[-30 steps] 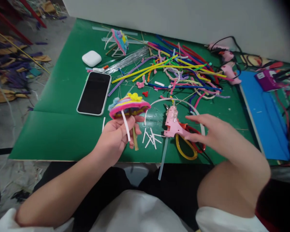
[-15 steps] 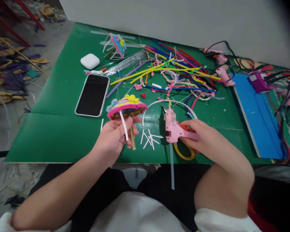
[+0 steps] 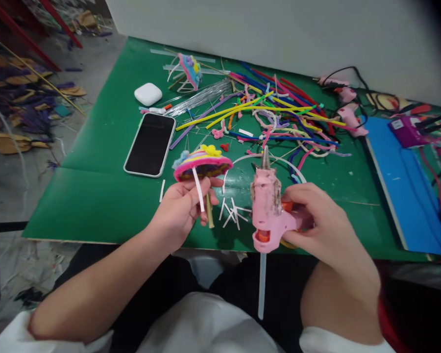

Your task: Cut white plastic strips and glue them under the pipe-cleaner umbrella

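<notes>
My left hand (image 3: 185, 208) is closed round the stick of a small umbrella-shaped craft (image 3: 204, 166) of coloured fuzzy stems, with a yellow flower on top. A white strip (image 3: 198, 189) hangs from its rim past my thumb. In my right hand (image 3: 316, 215) is a pink glue gun (image 3: 268, 206), nozzle pointing up and away, a clear glue stick (image 3: 262, 289) sticking out of its back end. Gun and craft are apart. Between the hands lies a small heap of short white strips (image 3: 233, 213). A curved white band (image 3: 242, 158) lies behind, partly hidden by the gun.
A phone (image 3: 150, 144) and a white case (image 3: 148, 94) lie at left on the green table (image 3: 84, 196). Behind are a tangle of pipe cleaners (image 3: 279, 105) and a second umbrella craft (image 3: 191, 71). At right are a blue board (image 3: 397, 181), a purple box (image 3: 407, 131) and cables.
My right hand has raised the glue gun nearer to the camera, off the table and scissors. My left hand still holds the umbrella craft, and the whole view has shifted slightly.
</notes>
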{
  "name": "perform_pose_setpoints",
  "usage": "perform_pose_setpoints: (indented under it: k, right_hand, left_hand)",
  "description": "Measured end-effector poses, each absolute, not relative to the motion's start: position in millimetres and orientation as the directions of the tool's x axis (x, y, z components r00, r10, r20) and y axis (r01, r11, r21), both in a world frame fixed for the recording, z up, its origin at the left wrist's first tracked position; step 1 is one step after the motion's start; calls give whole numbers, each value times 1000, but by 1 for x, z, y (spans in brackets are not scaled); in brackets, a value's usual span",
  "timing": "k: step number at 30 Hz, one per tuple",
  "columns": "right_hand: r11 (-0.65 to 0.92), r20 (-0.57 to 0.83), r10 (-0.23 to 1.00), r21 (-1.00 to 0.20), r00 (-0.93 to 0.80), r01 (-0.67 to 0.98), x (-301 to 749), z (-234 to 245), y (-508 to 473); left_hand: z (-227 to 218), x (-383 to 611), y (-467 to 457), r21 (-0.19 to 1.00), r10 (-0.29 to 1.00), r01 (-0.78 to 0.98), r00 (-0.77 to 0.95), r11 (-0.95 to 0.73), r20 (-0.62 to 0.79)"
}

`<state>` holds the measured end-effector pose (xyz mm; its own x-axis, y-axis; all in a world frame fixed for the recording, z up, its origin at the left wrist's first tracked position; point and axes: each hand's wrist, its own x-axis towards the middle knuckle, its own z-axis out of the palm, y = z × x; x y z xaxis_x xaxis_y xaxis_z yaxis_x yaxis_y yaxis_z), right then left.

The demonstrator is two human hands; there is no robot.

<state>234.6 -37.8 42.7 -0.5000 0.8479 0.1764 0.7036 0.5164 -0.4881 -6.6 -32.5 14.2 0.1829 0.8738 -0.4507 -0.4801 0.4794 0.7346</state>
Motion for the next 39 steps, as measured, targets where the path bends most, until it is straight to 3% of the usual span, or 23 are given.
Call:
perform_pose_setpoints:
  k: [7, 12, 39]
  right_hand:
    - [653, 306, 751, -473, -585, 592, 221, 42, -44]
    - [705, 284, 686, -490, -670, 513, 217, 38, -45]
    - [675, 236, 719, -465, -654, 574, 214, 35, -45]
  left_hand:
    - [15, -8, -33, 704, 869, -517, 202, 487, -452]
    - [16, -7, -33, 714, 862, -499, 164, 492, -479]
    - [20, -6, -34, 706, 868, -520, 168, 481, -467]
